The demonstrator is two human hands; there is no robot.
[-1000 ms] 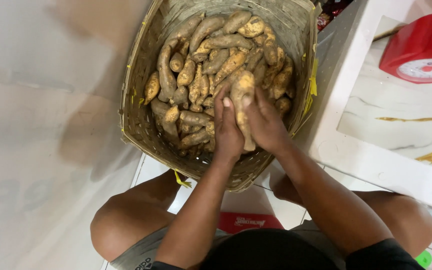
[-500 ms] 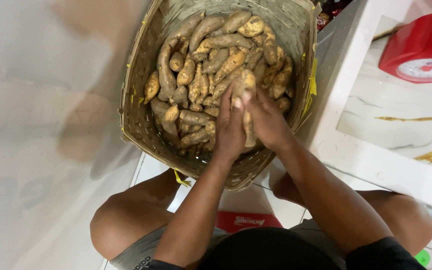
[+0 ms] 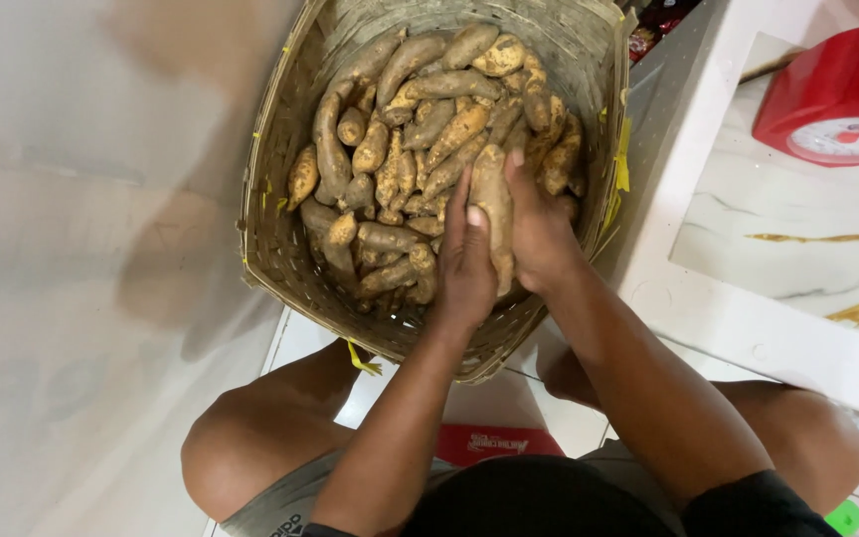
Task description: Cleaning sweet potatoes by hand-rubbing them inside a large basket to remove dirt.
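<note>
Woven basket (image 3: pixel 280 229), one: split-cane weave, tan, squarish with rounded corners, sitting on the floor between the person's knees, touching the white table (image 3: pixel 708 308) edge.

Sweet potatoes (image 3: pixel 410 149), several dozen, too heaped for an exact count: long, tapered, pale brown skins dusted with soil, lying piled inside the basket.

Held sweet potato (image 3: pixel 492 199), one: elongated, earthy, standing upright at the near side of the heap, being gripped from both sides.

Left hand (image 3: pixel 464 264), one: fingers curling closed against the left side of the held sweet potato.

Right hand (image 3: pixel 541 234), one: fingers wrapping its right side, fingertips reaching over the top.

Red scale (image 3: pixel 832 94), one: smooth plastic, round white dial, resting on the table, well apart from the basket.

Red flat package (image 3: pixel 499 443), one: lying on the floor tiles below the basket.
</note>
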